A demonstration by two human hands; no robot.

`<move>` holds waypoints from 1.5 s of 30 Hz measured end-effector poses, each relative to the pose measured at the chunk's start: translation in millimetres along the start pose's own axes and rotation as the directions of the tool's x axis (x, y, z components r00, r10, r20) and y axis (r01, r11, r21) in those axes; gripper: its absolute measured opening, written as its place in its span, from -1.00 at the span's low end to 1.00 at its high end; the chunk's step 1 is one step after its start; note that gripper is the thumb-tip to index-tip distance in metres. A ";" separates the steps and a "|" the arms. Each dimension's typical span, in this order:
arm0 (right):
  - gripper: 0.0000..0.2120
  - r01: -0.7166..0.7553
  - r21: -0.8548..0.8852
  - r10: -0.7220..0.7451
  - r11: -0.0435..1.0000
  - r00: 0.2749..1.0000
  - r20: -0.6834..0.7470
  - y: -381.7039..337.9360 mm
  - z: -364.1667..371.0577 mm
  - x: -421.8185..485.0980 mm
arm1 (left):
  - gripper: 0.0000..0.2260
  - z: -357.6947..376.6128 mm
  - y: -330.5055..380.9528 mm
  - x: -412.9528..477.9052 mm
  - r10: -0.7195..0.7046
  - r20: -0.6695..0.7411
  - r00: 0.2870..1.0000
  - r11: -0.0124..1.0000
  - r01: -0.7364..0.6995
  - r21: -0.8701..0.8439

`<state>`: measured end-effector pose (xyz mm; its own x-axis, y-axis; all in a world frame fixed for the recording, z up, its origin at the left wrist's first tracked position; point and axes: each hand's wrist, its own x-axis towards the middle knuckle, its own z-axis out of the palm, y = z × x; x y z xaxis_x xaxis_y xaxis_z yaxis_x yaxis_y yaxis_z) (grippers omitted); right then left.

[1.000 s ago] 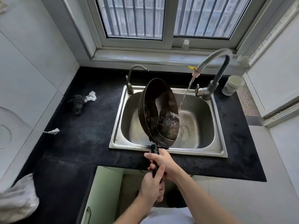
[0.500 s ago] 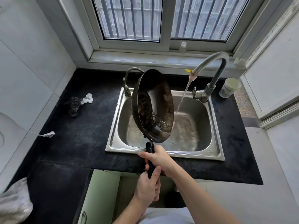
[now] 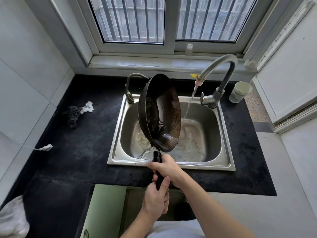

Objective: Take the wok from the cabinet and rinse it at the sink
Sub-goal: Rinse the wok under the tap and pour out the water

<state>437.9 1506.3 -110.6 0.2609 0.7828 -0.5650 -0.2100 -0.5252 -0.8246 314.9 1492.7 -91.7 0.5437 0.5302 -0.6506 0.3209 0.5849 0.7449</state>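
Both your hands are wrapped around the wok's black handle [image 3: 158, 167]: your right hand [image 3: 167, 167] is clamped higher up near the pan, your left hand [image 3: 156, 201] is closed on the lower end, thumb lying along the grip. The wok [image 3: 160, 112] itself is tipped up nearly on edge over the sink [image 3: 224, 134], inside facing right, with wet brownish speckling across the lower part of the bowl and a bit of water pooled at the low rim.

The big curved faucet [image 3: 221, 69] is running, and its stream [image 3: 189, 103] drops just to the right of the wok, hitting the sink floor rather than the pan as far as I can tell. There's foamy water spread across the basin bottom. A smaller tap [image 3: 131, 86] sits at the sink's back left corner, partly hidden behind the wok rim.

No readable labels or brand names anywhere.

Around you: a steel wool scrubber [image 3: 72, 114] with a white scrap beside it on the black counter [image 3: 77, 152] to the left, a pale cup [image 3: 240, 91] by the faucet base, a small bottle [image 3: 189, 49] on the window ledge, and a green cabinet door [image 3: 103, 208] standing open below the counter.
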 end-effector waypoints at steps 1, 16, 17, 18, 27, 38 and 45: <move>-0.81 0.002 -0.003 -0.002 1.000 1.000 0.000 -0.3 -1.6 0.2 | -0.67 1.4 0.4 0.7 -0.001 -0.002 1.000 1.000 0.001 0.003; -0.73 0.042 -0.107 -0.049 0.993 0.997 -0.066 -9.1 -2.9 4.4 | -0.16 6.5 -1.5 9.2 0.155 -0.166 0.974 0.944 -0.097 0.315; -0.74 0.054 -0.107 -0.060 0.993 0.997 -0.053 -8.5 -1.9 4.8 | -0.12 7.2 0.0 8.1 0.143 -0.177 0.974 0.945 -0.081 0.316; -0.75 0.060 -0.099 -0.065 0.993 0.997 -0.043 -7.7 -1.4 4.9 | -0.09 6.6 2.6 6.8 0.116 -0.180 0.977 0.955 -0.060 0.289; -0.81 0.096 0.074 -0.100 0.993 0.994 0.050 -1.9 -4.1 -1.2 | -0.72 11.4 10.3 -6.4 -0.175 0.124 0.977 0.889 0.211 -0.407; -0.78 0.051 0.241 -0.059 0.969 0.998 0.026 -1.6 -7.0 -2.2 | -0.75 16.7 7.9 -6.2 0.025 -0.155 0.988 0.994 -0.007 0.111; -0.73 0.081 0.322 -0.070 0.943 0.996 -0.048 -5.6 0.2 -3.0 | -0.68 15.1 6.8 -1.6 0.116 -0.220 0.968 0.970 -0.063 0.235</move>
<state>438.1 1507.0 -104.4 0.3196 0.8005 -0.5070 -0.4807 -0.3241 -0.8148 327.9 1486.7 -83.4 0.3928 0.7167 -0.5763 0.4594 0.3899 0.7981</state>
